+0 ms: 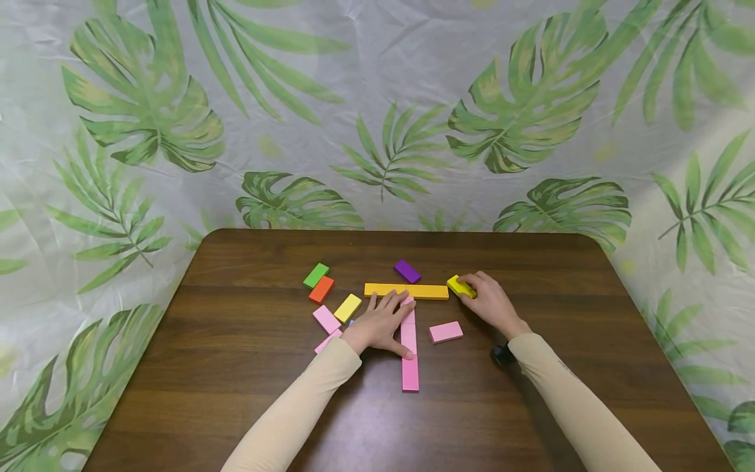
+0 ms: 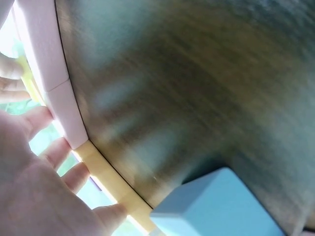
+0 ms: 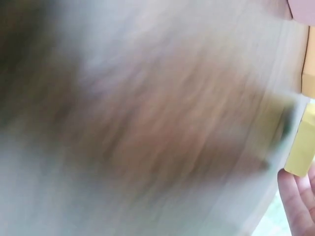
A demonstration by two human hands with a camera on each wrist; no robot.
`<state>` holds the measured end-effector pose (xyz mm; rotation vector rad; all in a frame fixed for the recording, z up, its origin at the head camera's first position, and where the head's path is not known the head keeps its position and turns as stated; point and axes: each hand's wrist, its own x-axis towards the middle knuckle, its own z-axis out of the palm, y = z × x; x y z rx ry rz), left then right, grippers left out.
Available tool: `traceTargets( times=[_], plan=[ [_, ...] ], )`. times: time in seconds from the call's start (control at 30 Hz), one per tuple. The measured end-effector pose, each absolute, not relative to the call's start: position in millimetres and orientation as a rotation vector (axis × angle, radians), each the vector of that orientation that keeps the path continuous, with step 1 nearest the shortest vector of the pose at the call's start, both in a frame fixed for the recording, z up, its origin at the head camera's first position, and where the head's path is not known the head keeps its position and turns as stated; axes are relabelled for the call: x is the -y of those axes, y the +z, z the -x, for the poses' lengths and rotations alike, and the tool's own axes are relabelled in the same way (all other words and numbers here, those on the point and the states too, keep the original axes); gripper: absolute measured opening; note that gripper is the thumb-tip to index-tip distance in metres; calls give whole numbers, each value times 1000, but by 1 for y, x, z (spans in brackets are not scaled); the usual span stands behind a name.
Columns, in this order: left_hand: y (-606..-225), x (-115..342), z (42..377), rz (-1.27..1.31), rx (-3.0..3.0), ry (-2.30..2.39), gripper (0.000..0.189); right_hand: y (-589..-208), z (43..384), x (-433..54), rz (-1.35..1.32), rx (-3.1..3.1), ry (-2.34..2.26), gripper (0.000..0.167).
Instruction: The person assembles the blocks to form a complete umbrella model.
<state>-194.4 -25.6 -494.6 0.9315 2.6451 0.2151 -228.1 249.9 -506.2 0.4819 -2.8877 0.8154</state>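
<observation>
On the wooden table a row of orange blocks (image 1: 433, 292) meets the top of a column of pink blocks (image 1: 409, 377), making a T shape. Spread over that joint is my left hand (image 1: 380, 326), with its fingertips touching the orange row and the thumb against the pink column. To the right, my right hand (image 1: 494, 305) pinches a yellow block (image 1: 453, 284) near the right end of the orange row, with a small gap between. The right wrist view shows this yellow block (image 3: 300, 145) tilted at the fingertips.
A loose pink block (image 1: 445, 332) lies right of the column, a purple block (image 1: 407, 271) behind the row. Left of them are green (image 1: 316, 275), red-orange (image 1: 321, 290), pale yellow (image 1: 348, 307) and pink blocks (image 1: 326, 319). A blue block (image 2: 216, 206) sits near my left hand.
</observation>
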Motion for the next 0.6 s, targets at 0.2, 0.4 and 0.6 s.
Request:
traceTargets(
  times=[0.2,0.4,0.6],
  plan=[
    [-495,25,195,-929,-2636,226,109,-506,231,-242,-446,2906,800,34],
    [-497,25,195,-923,-2639,234,108,-505,232,-238,-444,2939,811,37],
    [-497,26,197,-924,-2636,240,109,-508,231,-242,-575,2918,829,41]
  ],
)
